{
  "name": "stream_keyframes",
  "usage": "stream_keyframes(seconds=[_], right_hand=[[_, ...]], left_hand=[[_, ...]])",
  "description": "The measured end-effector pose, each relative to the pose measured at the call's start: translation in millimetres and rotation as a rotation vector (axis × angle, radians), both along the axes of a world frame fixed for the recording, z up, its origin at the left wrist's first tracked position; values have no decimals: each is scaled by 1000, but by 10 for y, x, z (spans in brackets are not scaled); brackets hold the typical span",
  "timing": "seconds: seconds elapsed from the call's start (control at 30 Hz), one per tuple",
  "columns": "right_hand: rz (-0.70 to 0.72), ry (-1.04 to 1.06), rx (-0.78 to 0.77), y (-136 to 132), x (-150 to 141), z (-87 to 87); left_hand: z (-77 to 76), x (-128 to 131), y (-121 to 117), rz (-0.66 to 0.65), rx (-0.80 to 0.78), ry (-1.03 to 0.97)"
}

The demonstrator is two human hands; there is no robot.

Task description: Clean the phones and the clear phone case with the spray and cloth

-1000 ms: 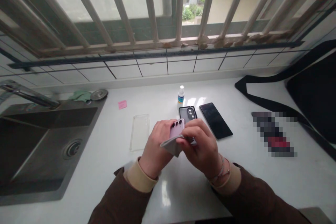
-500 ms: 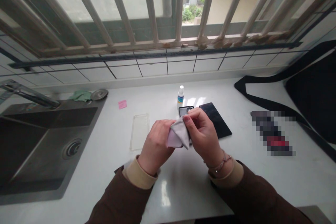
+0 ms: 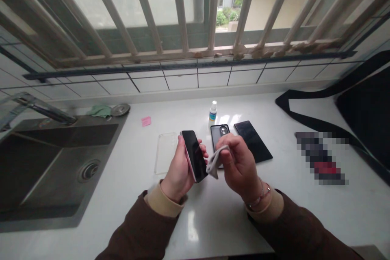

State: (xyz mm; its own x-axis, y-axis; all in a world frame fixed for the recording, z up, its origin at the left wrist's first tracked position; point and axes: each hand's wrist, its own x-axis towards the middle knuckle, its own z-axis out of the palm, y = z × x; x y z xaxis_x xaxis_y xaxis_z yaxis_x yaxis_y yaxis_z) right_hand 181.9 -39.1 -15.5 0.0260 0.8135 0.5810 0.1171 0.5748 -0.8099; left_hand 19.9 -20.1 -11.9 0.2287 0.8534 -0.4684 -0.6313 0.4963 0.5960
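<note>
Smartphone (image 3: 195, 156) held in left hand (image 3: 178, 172), back hidden against palm.

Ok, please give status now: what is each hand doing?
Left hand grips slim black-screened smartphone. Right hand pinches grey microfiber cloth. Black plastic phone case lies just beyond.

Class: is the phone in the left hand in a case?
No: the phone in the left hand shows a bare pale edge; a clear case lies apart.
</note>
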Motion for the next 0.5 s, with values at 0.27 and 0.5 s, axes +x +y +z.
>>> stream_keyframes(seconds=[0.27, 0.5], right_hand=[[214, -549, 281, 25, -139, 17], [106, -449, 113, 40, -126, -14]], left_hand=[[-97, -20, 18, 16, 24, -87], [-92, -37, -11, 0, 170, 70]])
